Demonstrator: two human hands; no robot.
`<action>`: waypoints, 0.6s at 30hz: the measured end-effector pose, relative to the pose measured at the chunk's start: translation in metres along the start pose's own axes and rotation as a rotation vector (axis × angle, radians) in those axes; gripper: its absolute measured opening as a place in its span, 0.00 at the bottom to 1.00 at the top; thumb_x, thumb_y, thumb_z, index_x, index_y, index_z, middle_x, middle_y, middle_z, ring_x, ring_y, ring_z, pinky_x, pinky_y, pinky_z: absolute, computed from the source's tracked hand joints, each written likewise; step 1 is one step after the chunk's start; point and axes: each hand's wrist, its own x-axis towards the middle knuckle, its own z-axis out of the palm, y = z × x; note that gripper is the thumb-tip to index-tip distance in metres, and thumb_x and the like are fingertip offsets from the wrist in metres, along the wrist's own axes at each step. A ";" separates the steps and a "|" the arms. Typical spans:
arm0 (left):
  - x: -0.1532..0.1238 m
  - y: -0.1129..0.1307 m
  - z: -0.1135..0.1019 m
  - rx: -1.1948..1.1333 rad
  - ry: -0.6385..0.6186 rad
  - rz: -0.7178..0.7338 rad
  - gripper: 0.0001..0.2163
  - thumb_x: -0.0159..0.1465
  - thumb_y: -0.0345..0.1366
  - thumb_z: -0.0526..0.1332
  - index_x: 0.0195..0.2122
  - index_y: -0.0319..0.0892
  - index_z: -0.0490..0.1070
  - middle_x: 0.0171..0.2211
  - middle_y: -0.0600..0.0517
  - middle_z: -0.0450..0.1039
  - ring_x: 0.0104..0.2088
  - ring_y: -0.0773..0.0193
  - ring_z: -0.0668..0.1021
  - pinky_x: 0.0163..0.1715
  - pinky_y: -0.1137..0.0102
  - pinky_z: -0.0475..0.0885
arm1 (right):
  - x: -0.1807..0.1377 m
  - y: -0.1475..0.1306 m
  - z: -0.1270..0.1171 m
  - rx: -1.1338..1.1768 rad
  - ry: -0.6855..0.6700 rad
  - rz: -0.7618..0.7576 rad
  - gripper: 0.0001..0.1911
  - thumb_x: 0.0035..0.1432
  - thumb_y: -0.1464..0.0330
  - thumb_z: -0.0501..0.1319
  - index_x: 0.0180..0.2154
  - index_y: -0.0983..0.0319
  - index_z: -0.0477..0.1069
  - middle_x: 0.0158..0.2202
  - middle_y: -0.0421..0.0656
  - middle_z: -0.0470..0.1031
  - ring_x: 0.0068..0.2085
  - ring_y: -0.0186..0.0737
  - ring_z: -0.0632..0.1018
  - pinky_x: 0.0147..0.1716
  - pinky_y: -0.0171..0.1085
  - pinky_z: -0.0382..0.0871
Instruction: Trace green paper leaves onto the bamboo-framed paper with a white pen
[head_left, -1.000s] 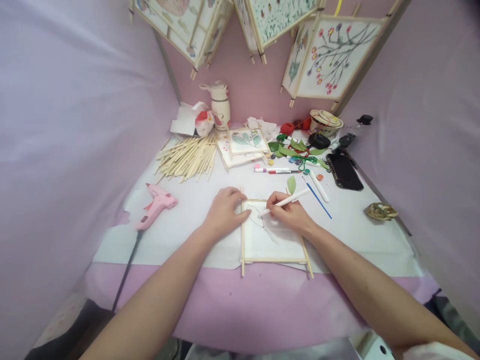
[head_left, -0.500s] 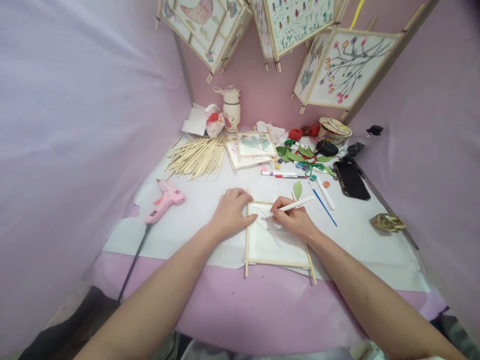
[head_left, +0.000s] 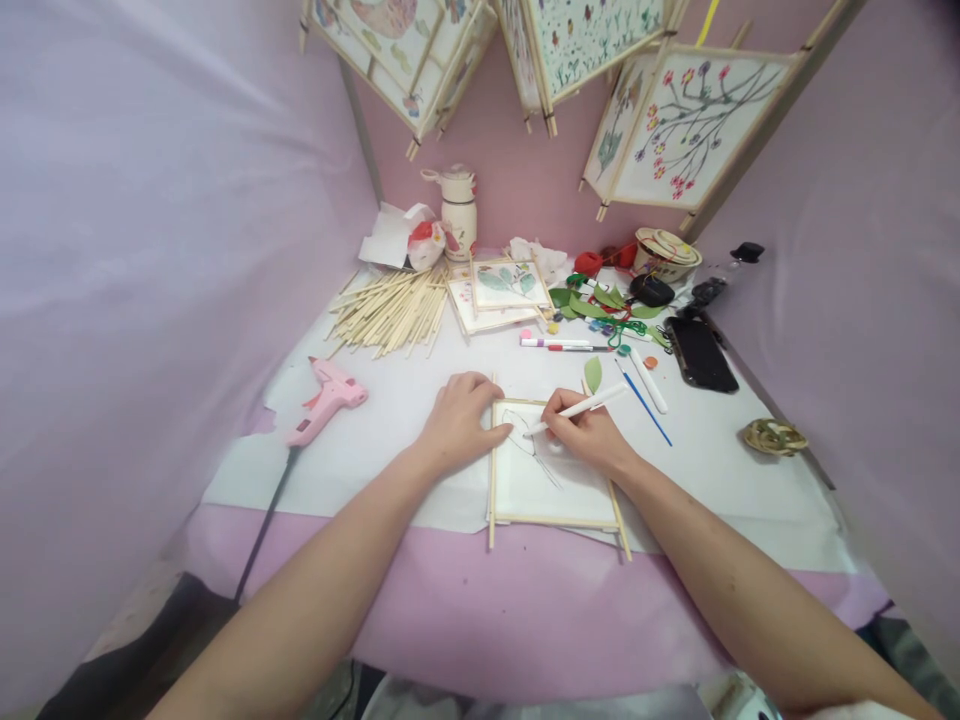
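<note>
A small white paper panel in a wooden stick frame [head_left: 551,496] lies at the table's front edge, with thin drawn lines on it. My right hand [head_left: 585,435] holds a white pen [head_left: 581,407] with its tip on the panel's upper part. My left hand [head_left: 459,422] rests flat on the panel's upper left corner, fingers curled over the frame.
A pink glue gun [head_left: 327,395] lies left, its cord running off the table. A pile of wooden sticks [head_left: 388,310], finished panels [head_left: 504,287], markers [head_left: 559,344], a blue brush [head_left: 643,401], green leaves [head_left: 592,303] and a black phone [head_left: 700,353] lie behind. Painted lanterns [head_left: 679,125] hang above.
The view shifted slightly between frames. My right hand keeps the pen tip moving in small strokes on the panel; my left hand stays on the frame's corner.
</note>
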 end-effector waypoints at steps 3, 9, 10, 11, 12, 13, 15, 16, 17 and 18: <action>0.000 0.000 0.001 0.005 0.004 0.002 0.16 0.54 0.41 0.65 0.43 0.47 0.70 0.45 0.49 0.66 0.49 0.52 0.67 0.50 0.56 0.64 | 0.000 -0.001 0.001 0.002 -0.002 0.005 0.05 0.51 0.71 0.56 0.24 0.60 0.65 0.20 0.35 0.68 0.24 0.32 0.66 0.24 0.33 0.57; 0.000 0.000 0.001 0.006 -0.002 0.002 0.16 0.54 0.41 0.65 0.43 0.47 0.70 0.45 0.49 0.66 0.49 0.53 0.67 0.51 0.56 0.64 | -0.001 -0.002 0.002 -0.024 -0.010 -0.002 0.05 0.51 0.72 0.56 0.24 0.60 0.65 0.20 0.35 0.68 0.24 0.32 0.66 0.25 0.33 0.57; 0.000 0.000 0.001 0.006 -0.002 0.002 0.16 0.54 0.41 0.65 0.43 0.47 0.70 0.45 0.49 0.66 0.49 0.52 0.67 0.51 0.56 0.64 | -0.001 -0.002 0.002 -0.026 -0.011 -0.003 0.05 0.50 0.72 0.56 0.24 0.60 0.65 0.20 0.35 0.67 0.24 0.32 0.66 0.25 0.33 0.57; 0.000 0.000 0.001 0.006 -0.003 0.002 0.16 0.54 0.41 0.65 0.43 0.47 0.70 0.45 0.49 0.66 0.49 0.52 0.67 0.51 0.56 0.64 | -0.001 -0.002 0.001 -0.024 -0.012 -0.002 0.05 0.50 0.72 0.56 0.24 0.60 0.65 0.20 0.35 0.67 0.24 0.32 0.66 0.25 0.33 0.58; 0.000 0.000 0.001 0.005 -0.004 0.002 0.16 0.54 0.41 0.65 0.43 0.47 0.70 0.45 0.49 0.66 0.49 0.52 0.67 0.51 0.56 0.64 | -0.001 -0.002 0.001 -0.019 -0.012 0.000 0.05 0.49 0.73 0.56 0.23 0.60 0.65 0.20 0.35 0.66 0.24 0.32 0.66 0.25 0.33 0.58; 0.000 0.000 0.001 0.004 -0.004 0.003 0.16 0.54 0.41 0.65 0.43 0.47 0.70 0.45 0.49 0.66 0.49 0.52 0.67 0.51 0.56 0.64 | 0.000 -0.003 0.000 -0.012 -0.010 0.004 0.05 0.49 0.73 0.55 0.23 0.60 0.64 0.19 0.35 0.66 0.24 0.32 0.66 0.25 0.33 0.58; 0.000 0.000 0.001 0.003 -0.004 0.004 0.16 0.54 0.41 0.65 0.43 0.47 0.70 0.45 0.50 0.66 0.49 0.52 0.67 0.51 0.56 0.64 | 0.000 -0.003 -0.001 0.003 -0.005 0.007 0.06 0.49 0.73 0.55 0.22 0.60 0.64 0.18 0.35 0.65 0.24 0.32 0.66 0.25 0.33 0.58; 0.000 0.000 0.001 0.003 -0.004 0.004 0.16 0.54 0.41 0.65 0.43 0.47 0.70 0.46 0.50 0.66 0.49 0.52 0.67 0.51 0.56 0.64 | 0.000 -0.003 -0.001 0.008 -0.005 0.005 0.06 0.49 0.73 0.55 0.22 0.60 0.64 0.18 0.35 0.65 0.24 0.32 0.66 0.25 0.33 0.58; 0.000 0.000 0.001 0.003 -0.005 0.004 0.16 0.54 0.41 0.65 0.44 0.47 0.69 0.46 0.50 0.66 0.49 0.52 0.67 0.51 0.56 0.64 | 0.000 -0.003 -0.001 0.013 -0.006 0.002 0.05 0.49 0.73 0.55 0.22 0.60 0.64 0.18 0.35 0.65 0.24 0.32 0.66 0.25 0.33 0.58; 0.001 0.000 0.001 0.002 -0.007 0.004 0.16 0.54 0.41 0.65 0.44 0.47 0.69 0.46 0.50 0.66 0.49 0.52 0.67 0.51 0.56 0.64 | 0.000 -0.002 -0.001 0.015 -0.008 0.000 0.05 0.49 0.73 0.55 0.22 0.60 0.64 0.18 0.35 0.65 0.24 0.32 0.66 0.25 0.33 0.58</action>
